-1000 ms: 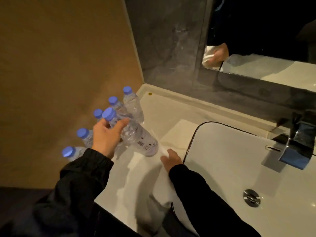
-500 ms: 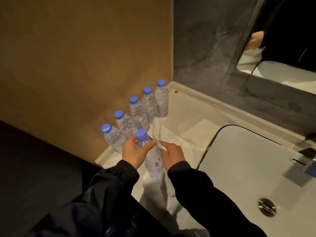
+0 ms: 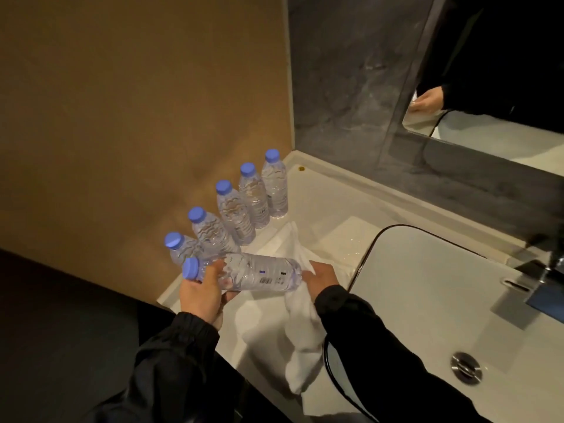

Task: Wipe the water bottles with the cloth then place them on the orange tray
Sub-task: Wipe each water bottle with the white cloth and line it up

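Observation:
My left hand (image 3: 201, 293) grips a clear water bottle (image 3: 259, 276) with a blue cap near its neck, holding it sideways above the counter. My right hand (image 3: 320, 277) holds a white cloth (image 3: 302, 337) against the bottle's base; the cloth hangs down below the hand and also trails up over the counter. Several more blue-capped bottles (image 3: 235, 215) stand upright in a row along the tan wall on the left. No orange tray is in view.
A white counter (image 3: 323, 193) runs to the corner of the tan wall and a grey stone backsplash. A white sink basin (image 3: 427, 285) with a metal drain (image 3: 466, 367) lies to the right, a tap (image 3: 546, 285) at its far edge. A mirror (image 3: 503, 71) hangs above.
The bottle in my left hand has tipped from upright to lying sideways. My right hand has gathered the cloth and brought it to the bottle's base.

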`<action>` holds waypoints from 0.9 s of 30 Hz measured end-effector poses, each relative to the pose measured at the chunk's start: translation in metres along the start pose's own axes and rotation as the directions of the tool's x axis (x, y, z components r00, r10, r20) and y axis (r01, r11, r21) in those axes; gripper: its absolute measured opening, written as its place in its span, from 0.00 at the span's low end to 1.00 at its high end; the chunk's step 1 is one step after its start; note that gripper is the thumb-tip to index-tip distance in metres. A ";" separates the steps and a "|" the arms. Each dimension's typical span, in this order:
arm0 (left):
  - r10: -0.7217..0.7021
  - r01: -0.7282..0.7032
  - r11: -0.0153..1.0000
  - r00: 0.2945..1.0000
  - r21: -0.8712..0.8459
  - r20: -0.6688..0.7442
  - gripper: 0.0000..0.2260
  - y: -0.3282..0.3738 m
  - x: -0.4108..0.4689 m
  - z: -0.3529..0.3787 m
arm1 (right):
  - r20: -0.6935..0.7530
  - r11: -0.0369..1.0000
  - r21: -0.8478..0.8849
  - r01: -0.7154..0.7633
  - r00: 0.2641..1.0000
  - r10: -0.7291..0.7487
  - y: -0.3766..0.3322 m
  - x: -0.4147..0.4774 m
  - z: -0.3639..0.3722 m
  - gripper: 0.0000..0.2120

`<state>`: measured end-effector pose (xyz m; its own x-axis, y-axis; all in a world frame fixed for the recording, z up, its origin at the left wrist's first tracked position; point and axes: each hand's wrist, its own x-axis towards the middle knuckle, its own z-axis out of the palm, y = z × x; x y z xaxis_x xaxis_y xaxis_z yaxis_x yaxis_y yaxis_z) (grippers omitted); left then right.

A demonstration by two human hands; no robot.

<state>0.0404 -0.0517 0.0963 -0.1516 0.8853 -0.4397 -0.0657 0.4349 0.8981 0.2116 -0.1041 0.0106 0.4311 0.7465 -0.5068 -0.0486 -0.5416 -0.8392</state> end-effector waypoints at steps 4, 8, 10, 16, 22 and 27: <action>-0.140 0.127 0.985 0.984 -0.120 -0.107 0.05 -0.021 0.007 0.001 | 0.008 0.996 0.087 -0.012 1.000 0.011 -0.005 -0.004 -0.015 0.12; -0.211 0.169 0.960 0.960 -0.221 -0.182 0.04 -0.027 0.012 0.008 | 0.016 0.998 0.063 -0.013 1.000 0.012 -0.002 -0.007 -0.018 0.11; -0.190 0.143 0.960 0.964 -0.240 -0.185 0.04 -0.026 0.012 0.012 | 0.018 0.998 0.052 -0.018 1.000 0.017 0.001 -0.006 -0.016 0.11; 0.022 -0.031 0.992 0.997 -0.121 -0.074 0.08 -0.023 0.009 0.009 | -0.004 1.000 -0.024 0.005 1.000 -0.005 -0.002 0.004 -0.016 0.16; 0.259 -0.269 0.951 0.962 0.153 0.084 0.08 -0.025 0.010 -0.014 | 0.016 0.991 -0.136 0.001 1.000 0.001 -0.008 0.011 -0.009 0.18; 0.390 -0.403 0.883 0.915 0.241 0.101 0.04 -0.020 0.016 -0.015 | 0.040 0.968 -0.249 -0.002 0.999 0.012 -0.002 0.000 0.001 0.18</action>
<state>0.0247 -0.0489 0.0717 -0.0648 0.9965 -0.0531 0.2403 0.0672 0.9684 0.2114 -0.1023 0.0123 0.3941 0.7546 -0.5246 0.1767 -0.6224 -0.7625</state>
